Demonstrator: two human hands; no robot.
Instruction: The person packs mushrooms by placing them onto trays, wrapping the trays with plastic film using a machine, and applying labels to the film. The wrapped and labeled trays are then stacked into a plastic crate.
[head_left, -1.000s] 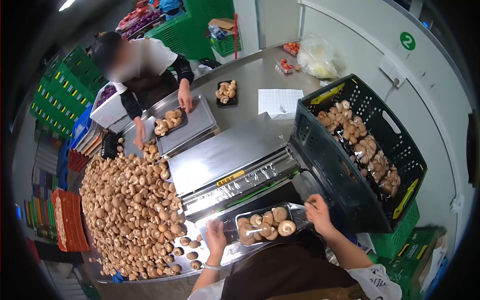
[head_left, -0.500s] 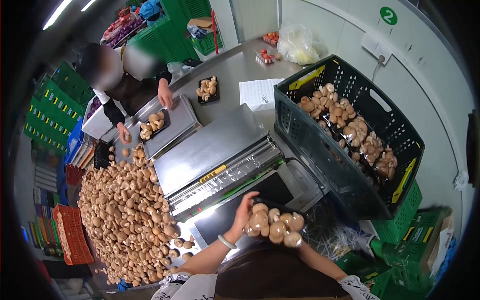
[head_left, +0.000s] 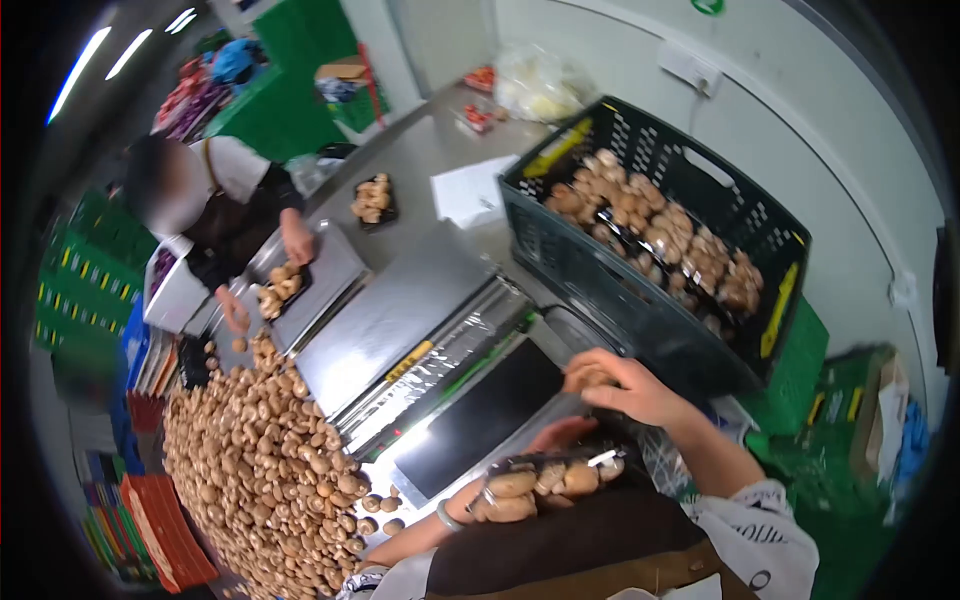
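Observation:
A black tray of brown mushrooms under shiny clear film (head_left: 550, 486) is tilted close against my apron. My left hand (head_left: 562, 434) is closed on its far side, partly hidden by the pack. To the right and above it, my right hand (head_left: 628, 388) is raised apart from the pack with its fingers curled. A tan patch shows between those fingers, too blurred to name. Just beyond both hands is the film-wrapping machine (head_left: 480, 415), with its dark plate and a roll of clear film.
A dark green crate (head_left: 640, 285) of mushroom packs stands at the right. A large heap of loose mushrooms (head_left: 260, 470) covers the left side. Across the table a co-worker's hands (head_left: 296, 238) are at another mushroom tray (head_left: 282, 290). A further tray (head_left: 374, 200) sits near white paper (head_left: 470, 190).
My right hand has come out from behind the pack and risen to the right. The pack has tipped and dropped closer to my body. The whole view has shifted.

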